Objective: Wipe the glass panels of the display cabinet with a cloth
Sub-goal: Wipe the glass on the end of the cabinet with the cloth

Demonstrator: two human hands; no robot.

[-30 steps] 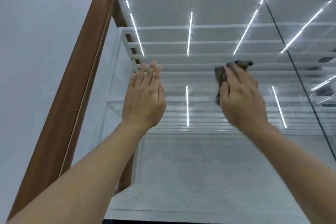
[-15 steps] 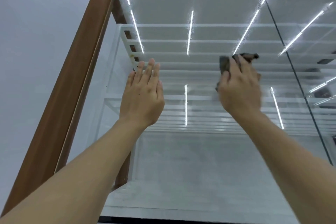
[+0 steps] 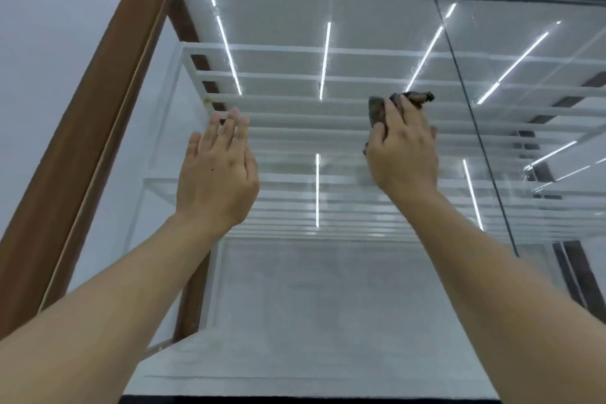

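Note:
The display cabinet's left glass panel [image 3: 321, 289] fills most of the view, set in a brown wooden frame [image 3: 98, 115]. My right hand [image 3: 405, 154] presses a dark crumpled cloth [image 3: 377, 110] against the upper middle of this panel; the cloth shows above and to the left of the fingers. My left hand [image 3: 218, 170] lies flat on the same panel with its fingers straight, to the left of the cloth and near the frame. A second glass panel [image 3: 541, 82] adjoins on the right.
White shelves [image 3: 295, 128] show behind the glass, with reflected ceiling light strips across them. A vertical seam [image 3: 475, 128] divides the two panels just right of my right hand. A white wall [image 3: 49, 43] stands left of the frame.
My right hand has slid the cloth up the glass, a little to the right at first, then a little back left. My left hand has stayed flat in nearly the same place.

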